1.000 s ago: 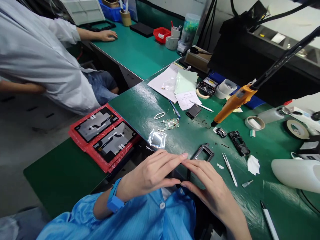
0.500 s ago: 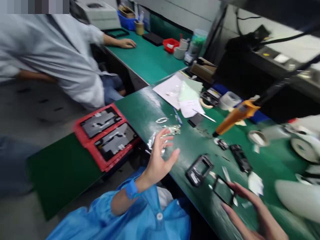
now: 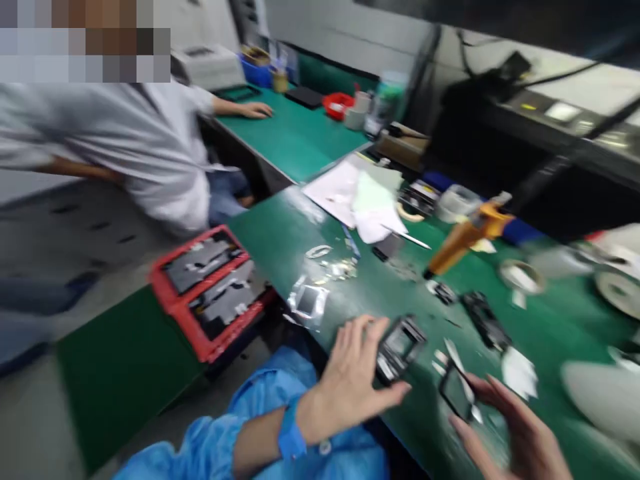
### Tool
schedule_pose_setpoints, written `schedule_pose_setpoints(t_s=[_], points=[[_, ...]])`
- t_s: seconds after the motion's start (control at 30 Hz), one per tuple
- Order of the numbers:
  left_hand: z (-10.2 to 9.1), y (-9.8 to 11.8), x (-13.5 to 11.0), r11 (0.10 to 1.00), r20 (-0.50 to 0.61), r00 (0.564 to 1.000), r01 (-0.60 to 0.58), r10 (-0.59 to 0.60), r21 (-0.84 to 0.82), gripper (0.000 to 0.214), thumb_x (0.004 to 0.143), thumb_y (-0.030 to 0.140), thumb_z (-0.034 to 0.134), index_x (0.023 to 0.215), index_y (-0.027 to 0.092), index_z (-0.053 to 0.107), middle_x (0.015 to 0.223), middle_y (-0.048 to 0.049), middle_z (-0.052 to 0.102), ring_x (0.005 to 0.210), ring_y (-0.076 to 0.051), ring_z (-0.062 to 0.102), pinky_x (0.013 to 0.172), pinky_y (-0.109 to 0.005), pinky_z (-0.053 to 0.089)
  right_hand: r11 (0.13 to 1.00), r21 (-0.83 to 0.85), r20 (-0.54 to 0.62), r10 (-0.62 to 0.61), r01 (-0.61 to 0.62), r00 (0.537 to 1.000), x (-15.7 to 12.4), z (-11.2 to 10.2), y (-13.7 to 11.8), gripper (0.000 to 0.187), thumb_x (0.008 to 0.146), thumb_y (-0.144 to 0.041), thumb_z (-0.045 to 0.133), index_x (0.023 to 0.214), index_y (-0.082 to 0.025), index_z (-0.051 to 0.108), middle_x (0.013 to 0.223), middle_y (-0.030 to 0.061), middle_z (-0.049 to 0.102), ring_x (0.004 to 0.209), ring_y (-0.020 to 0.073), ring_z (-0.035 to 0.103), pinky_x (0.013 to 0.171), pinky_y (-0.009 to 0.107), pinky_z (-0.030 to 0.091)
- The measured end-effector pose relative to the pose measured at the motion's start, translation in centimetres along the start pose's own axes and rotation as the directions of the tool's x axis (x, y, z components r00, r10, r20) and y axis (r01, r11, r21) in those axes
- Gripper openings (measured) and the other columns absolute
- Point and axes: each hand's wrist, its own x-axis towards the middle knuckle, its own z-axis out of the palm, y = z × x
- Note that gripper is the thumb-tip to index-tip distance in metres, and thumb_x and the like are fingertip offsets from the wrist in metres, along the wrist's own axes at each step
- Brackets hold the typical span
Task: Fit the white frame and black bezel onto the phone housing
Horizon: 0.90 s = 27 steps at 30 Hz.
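Note:
My left hand [image 3: 353, 377] hovers over the green table's [image 3: 280, 233] near edge with its fingers spread, fingertips touching or just short of a black rectangular frame part [image 3: 400, 347]. My right hand [image 3: 505, 427] is at the lower right, pinching a small dark flat panel [image 3: 456, 393] between thumb and fingers. White tweezers [image 3: 453, 352] lie just behind that panel. The picture is blurred by motion.
An orange electric screwdriver [image 3: 463, 240] hangs over the table. Small black parts [image 3: 483, 319], tape rolls [image 3: 517, 277], papers [image 3: 350, 190] and a clear film [image 3: 307, 301] lie about. Red trays [image 3: 207, 290] sit at left. A person in a white coat [image 3: 135, 153] works at the neighbouring bench.
My left hand dropped from the air down toward the black frame. My right hand stayed at lower right with the dark panel. The view swung slightly.

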Motion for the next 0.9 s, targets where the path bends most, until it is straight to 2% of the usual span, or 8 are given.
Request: schedule_pose_setpoints(t_s=[0.07, 0.17, 0.3, 0.4, 0.57, 0.73, 0.83, 0.9], points=[[0.5, -0.1, -0.2, 0.997, 0.032, 0.999, 0.007, -0.009, 0.078, 0.099, 0.084, 0.037, 0.094, 0.164, 0.02, 0.038, 0.146, -0.0207, 0.063, 0.131, -0.043, 0.068, 0.111, -0.063, 0.059, 1.0, -0.026, -0.016, 0.001, -0.002, 1.0, -0.7, -1.1, -1.8, 0.056, 0.099, -0.049, 0.088, 0.146, -0.024, 0.071, 0.118, 0.0109, 0.084, 0.1, 0.0276, 0.081, 0.091, 0.042, 0.068], [0.8, 0.0, 0.1, 0.987, 0.067, 0.997, -0.045, 0.035, 0.157, 0.099, 0.086, 0.039, 0.091, 0.166, 0.02, 0.035, 0.139, -0.018, 0.065, 0.124, -0.041, 0.07, 0.102, -0.056, 0.06, 0.999, -0.022, -0.016, 0.032, -0.033, 0.999, -0.8, -0.9, -3.0, 0.051, 0.103, -0.045, 0.085, 0.147, -0.025, 0.071, 0.121, 0.0097, 0.085, 0.103, 0.0253, 0.083, 0.091, 0.039, 0.069], [1.2, 0.4, 0.0, 0.969, 0.092, 0.993, -0.1, 0.081, 0.227, 0.082, 0.095, 0.034, 0.077, 0.165, 0.016, 0.037, 0.133, -0.0176, 0.068, 0.115, -0.037, 0.07, 0.095, -0.049, 0.058, 0.995, 0.044, -0.034, 0.092, -0.09, 0.995, -1.2, -0.4, -2.4, 0.052, 0.102, -0.041, 0.086, 0.15, -0.031, 0.069, 0.124, 0.0059, 0.085, 0.108, 0.0213, 0.082, 0.095, 0.033, 0.069], [1.0, 0.3, -0.2, 0.972, 0.117, 0.989, -0.113, 0.09, 0.206, 0.071, 0.102, 0.027, 0.065, 0.166, 0.017, 0.036, 0.132, -0.0168, 0.07, 0.116, -0.035, 0.069, 0.097, -0.047, 0.056, 0.991, 0.075, -0.057, 0.119, -0.115, 0.991, -1.9, -0.2, -1.5, 0.051, 0.103, -0.04, 0.086, 0.15, -0.031, 0.069, 0.125, 0.0048, 0.085, 0.111, 0.0195, 0.081, 0.098, 0.03, 0.068], [-1.1, -1.1, 0.2, 0.985, 0.225, 0.966, -0.152, 0.129, 0.087, 0.072, 0.105, 0.02, 0.057, 0.171, 0.021, 0.028, 0.143, -0.0158, 0.071, 0.124, -0.032, 0.068, 0.106, -0.047, 0.051, 0.99, 0.063, -0.029, 0.129, -0.127, 0.991, -2.2, -0.3, -0.8, 0.051, 0.105, -0.041, 0.084, 0.152, -0.03, 0.068, 0.126, 0.005, 0.084, 0.111, 0.0185, 0.081, 0.1, 0.028, 0.068], [-3.7, -2.3, 1.9, 0.978, 0.396, 0.899, -0.207, 0.186, 0.01, 0.081, 0.102, 0.013, 0.055, 0.176, 0.026, 0.025, 0.151, -0.0114, 0.071, 0.134, -0.03, 0.064, 0.114, -0.045, 0.05, 0.994, 0.019, 0.022, 0.108, -0.109, 0.994, -1.6, -0.5, -0.4, 0.05, 0.108, -0.043, 0.079, 0.153, -0.029, 0.065, 0.126, 0.0066, 0.085, 0.11, 0.0203, 0.083, 0.099, 0.03, 0.069], [-4.2, -2.5, 2.8, 0.975, 0.412, 0.89, -0.221, 0.197, 0.011, 0.08, 0.099, 0.01, 0.053, 0.174, 0.025, 0.03, 0.156, -0.0122, 0.069, 0.139, -0.031, 0.063, 0.118, -0.047, 0.048, 0.996, 0.001, 0.047, 0.089, -0.09, 0.995, -1.3, -0.3, -0.4, 0.048, 0.11, -0.044, 0.076, 0.154, -0.029, 0.064, 0.126, 0.0056, 0.085, 0.11, 0.0186, 0.083, 0.099, 0.026, 0.068], [-4.1, -2.3, 3.0, 0.974, 0.386, 0.898, -0.228, 0.213, -0.005, 0.075, 0.099, 0.011, 0.053, 0.171, 0.023, 0.036, 0.157, -0.0137, 0.068, 0.141, -0.031, 0.063, 0.12, -0.048, 0.047, 0.997, -0.007, 0.068, 0.072, -0.072, 0.995, -1.0, -0.1, -0.5, 0.047, 0.111, -0.045, 0.075, 0.153, -0.03, 0.064, 0.125, 0.0048, 0.085, 0.109, 0.0175, 0.083, 0.099, 0.024, 0.067]])
